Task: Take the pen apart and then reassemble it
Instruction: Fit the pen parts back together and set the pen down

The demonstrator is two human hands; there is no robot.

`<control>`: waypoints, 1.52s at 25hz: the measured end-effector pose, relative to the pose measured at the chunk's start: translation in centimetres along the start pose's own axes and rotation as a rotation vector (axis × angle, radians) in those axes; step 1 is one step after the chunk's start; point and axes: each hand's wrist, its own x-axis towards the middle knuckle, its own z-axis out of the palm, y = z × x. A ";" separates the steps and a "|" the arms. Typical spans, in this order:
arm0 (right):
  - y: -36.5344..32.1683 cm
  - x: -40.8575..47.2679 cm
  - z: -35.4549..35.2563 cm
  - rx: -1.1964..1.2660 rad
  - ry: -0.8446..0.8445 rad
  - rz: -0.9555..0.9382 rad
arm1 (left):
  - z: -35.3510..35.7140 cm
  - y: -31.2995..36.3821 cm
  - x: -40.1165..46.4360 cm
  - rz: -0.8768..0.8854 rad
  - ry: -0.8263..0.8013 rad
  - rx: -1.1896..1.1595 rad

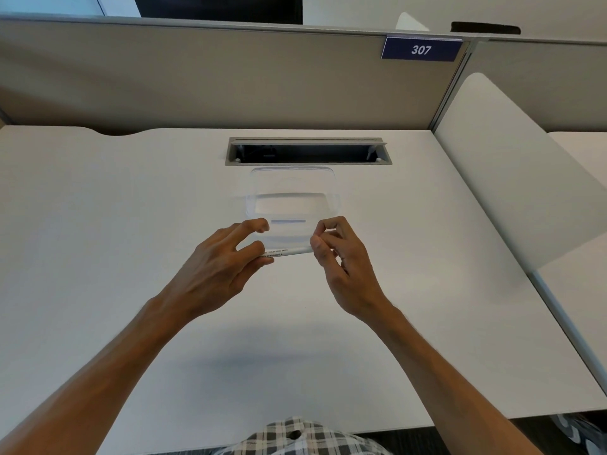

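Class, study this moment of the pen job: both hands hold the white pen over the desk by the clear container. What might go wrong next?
1. The left hand and right hand pinch the pen by fingertips only; a hard pull could make it slip.
2. Freed parts might miss the clear container and roll into the open cable slot.

Looks like an office cubicle: plain white laminate desk (pixel 98 198) with a grey cable slot (pixel 308 151), beige fabric partition (pixel 197 77), blue "307" number plate (pixel 421 49).
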 end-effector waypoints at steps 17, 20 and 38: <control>0.3 -0.1 -1.2 -0.370 -0.038 -0.349 | -0.6 -0.8 -0.4 -0.039 -0.045 -0.200; 0.2 -0.1 -1.2 -0.342 -0.044 -0.353 | -0.7 -0.6 -0.5 -0.025 -0.034 -0.181; 0.1 -0.4 0.6 0.100 -0.005 0.048 | -0.5 -0.3 -0.1 0.003 0.009 -0.007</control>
